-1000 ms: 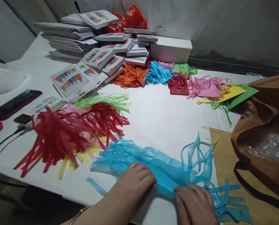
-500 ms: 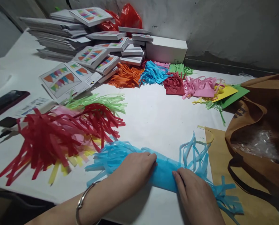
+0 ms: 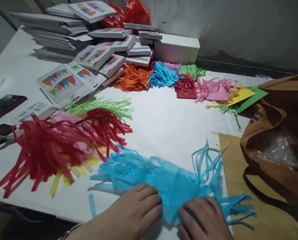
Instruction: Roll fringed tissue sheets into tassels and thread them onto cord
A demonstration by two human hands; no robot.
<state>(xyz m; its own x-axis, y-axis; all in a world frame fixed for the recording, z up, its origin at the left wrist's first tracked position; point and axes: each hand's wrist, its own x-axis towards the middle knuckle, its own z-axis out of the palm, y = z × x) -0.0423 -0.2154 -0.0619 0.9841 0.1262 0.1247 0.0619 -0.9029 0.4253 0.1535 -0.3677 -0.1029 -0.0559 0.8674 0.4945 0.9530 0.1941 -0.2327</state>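
Tissue [image 3: 175, 181], blue, is lying on the desk [image 3: 164, 123] between red fringe [image 3: 46, 146] and brown bag [image 3: 289, 116]; left hand [image 3: 136, 211] and right hand [image 3: 205, 216] are touching it, fingers curled, pinching or not I cannot tell.

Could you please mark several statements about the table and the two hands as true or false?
1. The left hand and the right hand both touch the blue fringed paper. True.
2. The bracelet is on the right wrist. False: the bracelet is on the left wrist.
3. The large red fringed bunch lies to the right of the blue fringed paper. False: the large red fringed bunch lies to its left.
4. A yellow sheet lies beside a green sheet. True.
5. The phone lies against the brown bag. False: the phone is at the far left, across the table from the brown bag.
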